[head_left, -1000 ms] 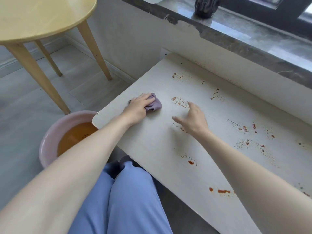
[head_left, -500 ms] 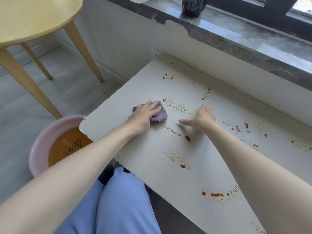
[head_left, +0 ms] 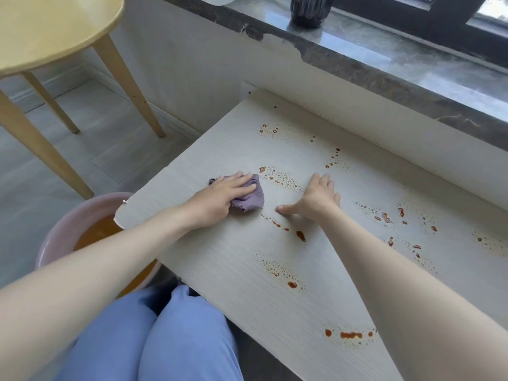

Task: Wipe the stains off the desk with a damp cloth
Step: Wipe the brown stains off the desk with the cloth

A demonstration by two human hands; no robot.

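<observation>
A pale wood-grain desk [head_left: 236,259] carries several reddish-brown stains [head_left: 301,235], scattered from its middle to its right end. A crumpled purple cloth [head_left: 251,200] lies near the desk's left end. My left hand [head_left: 222,196] presses flat on the cloth with straight fingers, covering most of it. My right hand [head_left: 316,198] rests open on the desk just right of the cloth, fingers spread, thumb pointing left. A band of small droplets [head_left: 281,178] lies between the two hands.
A pink basin [head_left: 63,237] of brownish water stands on the floor under the desk's left corner. A round yellow table [head_left: 49,31] stands at the far left. A dark stone sill with a black vase [head_left: 309,9] runs behind the desk. My blue-trousered knees [head_left: 165,339] are below.
My left hand has slid the cloth to the right and nearer along the desk, towards the stains. My right hand moved slightly further away and flattened on the desk.
</observation>
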